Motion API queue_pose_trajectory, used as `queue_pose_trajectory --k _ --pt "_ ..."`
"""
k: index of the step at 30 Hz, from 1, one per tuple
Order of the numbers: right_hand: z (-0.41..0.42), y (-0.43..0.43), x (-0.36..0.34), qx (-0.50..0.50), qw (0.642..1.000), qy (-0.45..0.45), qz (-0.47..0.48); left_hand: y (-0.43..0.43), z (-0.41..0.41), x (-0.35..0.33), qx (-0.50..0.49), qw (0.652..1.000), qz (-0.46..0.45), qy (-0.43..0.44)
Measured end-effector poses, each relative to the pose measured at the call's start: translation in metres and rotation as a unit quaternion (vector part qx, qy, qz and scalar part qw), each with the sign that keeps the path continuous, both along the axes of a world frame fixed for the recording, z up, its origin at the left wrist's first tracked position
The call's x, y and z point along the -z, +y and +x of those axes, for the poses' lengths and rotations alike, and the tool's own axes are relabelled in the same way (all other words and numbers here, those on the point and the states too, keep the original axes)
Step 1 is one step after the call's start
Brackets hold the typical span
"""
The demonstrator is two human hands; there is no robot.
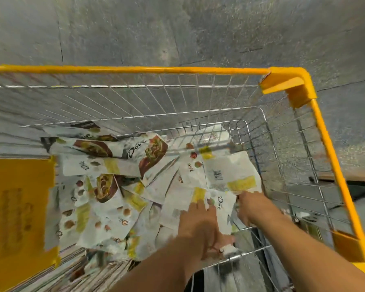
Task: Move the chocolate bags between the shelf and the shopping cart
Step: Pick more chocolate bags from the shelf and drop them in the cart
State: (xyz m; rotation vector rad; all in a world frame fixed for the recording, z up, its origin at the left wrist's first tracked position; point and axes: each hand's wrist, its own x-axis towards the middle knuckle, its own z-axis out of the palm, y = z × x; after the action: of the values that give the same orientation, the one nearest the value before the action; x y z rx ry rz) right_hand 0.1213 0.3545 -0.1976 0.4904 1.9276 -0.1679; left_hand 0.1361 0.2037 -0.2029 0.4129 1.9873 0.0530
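We reach into the cart (316, 114); our left hand (200, 226) presses flat, fingers spread, on a bag (219, 204), while the right hand (252, 204) pinches a bag edge. The glossy, crinkly, flat pouches lie heaped loose, so they could slip free or snag the wire mesh.

Even, moderately bright light is falling from overhead, motion blur is smearing the hands (226, 218), the chocolate bags (122, 186) and the wire mesh, wide-angle distortion is bending the shopping cart (135, 70) rim at the edges, and soft shadows are lying under the forearms.
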Motion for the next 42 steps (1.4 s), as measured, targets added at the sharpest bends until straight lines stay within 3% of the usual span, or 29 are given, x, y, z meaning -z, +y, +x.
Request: queue_pose_trajectory --k 6,11,18,22,33,42 --pt "0.012 0.019 0.013 0.085 0.995 -0.025 0.054 0.03 -0.002 0.014 0.008 0.999 -0.027 -0.026" --pt "0.016 0.021 0.022 0.09 0.995 -0.042 0.007 0.026 0.005 0.013 0.025 1.0 -0.005 0.005" --pt "0.013 0.014 0.013 0.153 0.987 0.033 0.019 -0.003 -0.005 0.007 0.111 0.994 0.013 0.022" --pt "0.014 0.006 -0.006 0.105 0.993 0.044 -0.034 -0.013 -0.016 -0.012 0.114 0.992 0.016 0.05" --pt "0.004 -0.011 -0.113 0.013 0.961 0.275 0.0 -0.053 -0.058 -0.115 0.091 0.972 0.039 0.211" --pt "-0.015 -0.003 -0.238 0.006 0.932 0.361 0.031 -0.059 -0.104 -0.214 0.091 0.945 0.065 0.306"
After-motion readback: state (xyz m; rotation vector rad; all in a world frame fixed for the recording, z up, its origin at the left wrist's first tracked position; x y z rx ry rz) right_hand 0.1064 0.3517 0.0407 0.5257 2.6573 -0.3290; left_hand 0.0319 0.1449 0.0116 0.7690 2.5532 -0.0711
